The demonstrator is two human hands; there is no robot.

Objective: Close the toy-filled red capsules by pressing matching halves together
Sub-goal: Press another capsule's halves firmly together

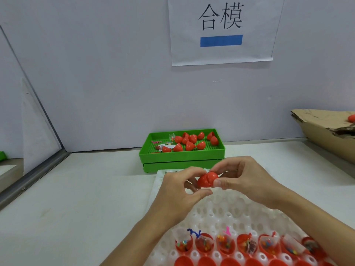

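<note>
A red capsule (207,179) made of two joined halves hangs above the white holder tray (226,212). My left hand (180,192) pinches its left half between thumb and fingers. My right hand (244,179) pinches the right half the same way. A seam shows between the halves. In the tray's near rows stand several open red halves filled with toys and candy (224,244), and a front row of empty-looking red halves (207,262).
A green tray (182,153) with several loose red capsule halves and small toys sits at the back, stacked on another green tray. A torn cardboard box (326,127) lies at the right. A paper sign hangs on the wall (221,29).
</note>
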